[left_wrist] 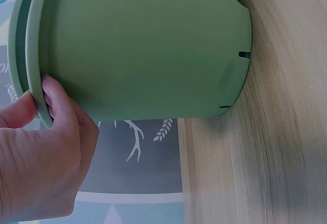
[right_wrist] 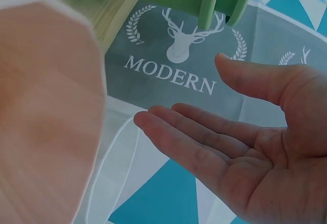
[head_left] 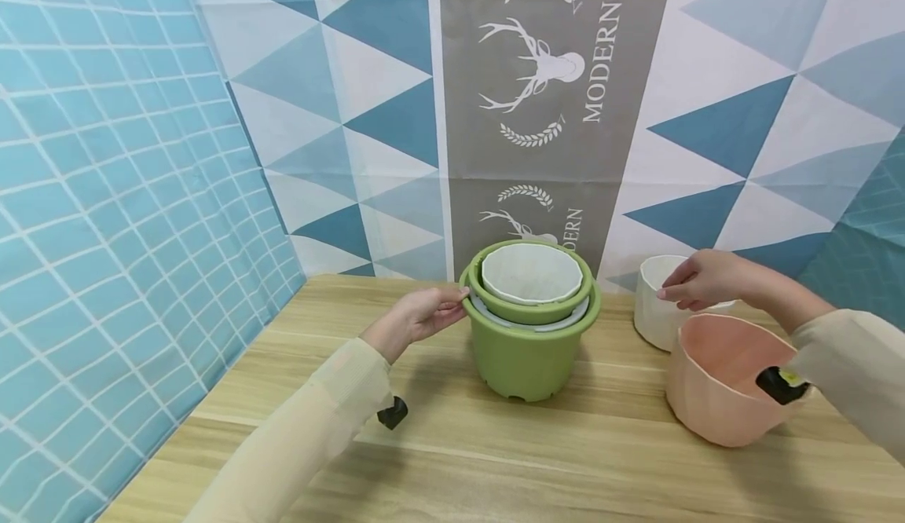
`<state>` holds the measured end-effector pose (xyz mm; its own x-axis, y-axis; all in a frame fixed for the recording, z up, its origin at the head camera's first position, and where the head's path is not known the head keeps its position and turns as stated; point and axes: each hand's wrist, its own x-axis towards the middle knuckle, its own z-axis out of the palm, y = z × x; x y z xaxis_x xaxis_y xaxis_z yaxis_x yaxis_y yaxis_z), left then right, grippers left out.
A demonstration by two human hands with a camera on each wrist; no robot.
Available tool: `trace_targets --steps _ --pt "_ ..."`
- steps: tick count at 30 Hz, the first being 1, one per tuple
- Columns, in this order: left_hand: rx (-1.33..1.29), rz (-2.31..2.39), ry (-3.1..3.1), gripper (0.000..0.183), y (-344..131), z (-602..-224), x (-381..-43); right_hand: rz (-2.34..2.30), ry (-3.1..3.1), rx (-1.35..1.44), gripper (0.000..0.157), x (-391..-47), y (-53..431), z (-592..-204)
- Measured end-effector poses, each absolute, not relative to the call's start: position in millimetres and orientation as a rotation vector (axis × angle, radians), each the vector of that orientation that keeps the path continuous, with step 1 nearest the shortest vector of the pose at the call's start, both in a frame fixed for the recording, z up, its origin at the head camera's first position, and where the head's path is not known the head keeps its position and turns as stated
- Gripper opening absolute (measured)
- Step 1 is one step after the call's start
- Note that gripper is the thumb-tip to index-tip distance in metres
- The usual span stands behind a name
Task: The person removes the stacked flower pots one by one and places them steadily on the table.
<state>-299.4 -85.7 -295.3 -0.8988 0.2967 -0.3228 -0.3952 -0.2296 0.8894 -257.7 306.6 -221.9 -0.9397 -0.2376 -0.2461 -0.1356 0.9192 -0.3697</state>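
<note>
A large green flower pot (head_left: 526, 362) stands upright on the table, with a grey-rimmed pot, a smaller green pot (head_left: 530, 313) and a white pot (head_left: 532, 272) nested inside it. My left hand (head_left: 427, 315) pinches the large pot's rim at its left side, thumb over the edge and fingers beneath, as the left wrist view shows. My right hand (head_left: 707, 278) hovers over another white pot (head_left: 654, 315) at the right, its thumb and fingers apart and nothing between them in the right wrist view. In front of that pot stands a pink pot (head_left: 714, 397), below my right forearm.
The wood-grain table (head_left: 467, 460) runs back to a patterned cloth (head_left: 382, 115) with triangles and a deer print. A blue tile-pattern sheet (head_left: 120, 193) hangs along the left side. The white and pink pots on the right stand close together.
</note>
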Motion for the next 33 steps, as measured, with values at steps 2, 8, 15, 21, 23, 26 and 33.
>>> trace_targets --steps 2,8,15,21,23,26,33 --pt "-0.117 2.172 1.590 0.010 -86 -296 -300 -0.519 2.790 -0.277 0.054 -258 303 -221" --pt "-0.106 2.180 1.557 0.009 -85 -297 -302 -0.540 2.792 -0.263 0.055 -262 292 -219" --pt "-0.123 2.182 1.552 0.009 -86 -296 -302 -0.532 2.809 -0.284 0.056 -266 280 -215" --pt "-0.121 2.183 1.570 0.010 -87 -295 -302 -0.561 2.817 -0.272 0.051 -271 266 -210" --pt "-0.118 2.186 1.572 0.010 -87 -294 -302 -0.568 2.824 -0.276 0.048 -272 261 -208" --pt "-0.115 2.189 1.569 0.009 -86 -294 -302 -0.573 2.832 -0.285 0.045 -274 255 -206" --pt "-0.110 2.179 1.570 0.006 -87 -295 -301 -0.571 2.850 -0.319 0.043 -275 244 -206"
